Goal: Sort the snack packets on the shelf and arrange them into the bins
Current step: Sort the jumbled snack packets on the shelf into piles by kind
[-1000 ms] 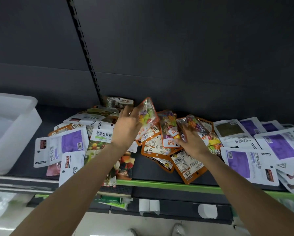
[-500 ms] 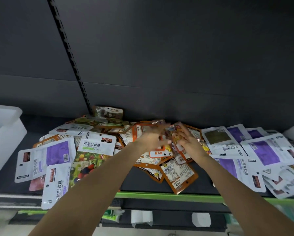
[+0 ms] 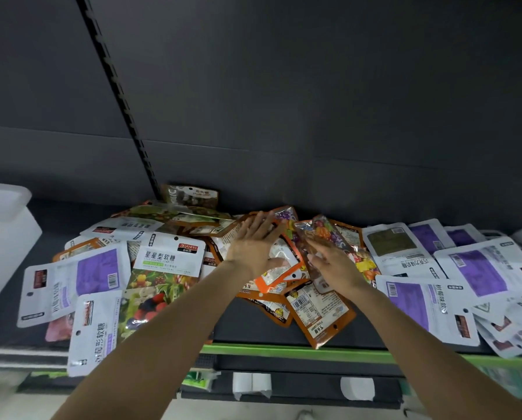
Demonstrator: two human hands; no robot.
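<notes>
Both hands have dropped onto the snack packet heap on the shelf [image 3: 284, 348]: left hand [image 3: 253, 250] flat, fingers straight, pressing an orange-edged packet [image 3: 279, 274]; right hand [image 3: 333, 265] gripping a colourful candy packet [image 3: 326, 234]

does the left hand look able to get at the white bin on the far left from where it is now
Probably yes. The left hand lies flat on the orange packets mid-shelf, holding nothing clearly, and only low, flat packets lie between it and the white bin. It would need a sideways reach.
</notes>
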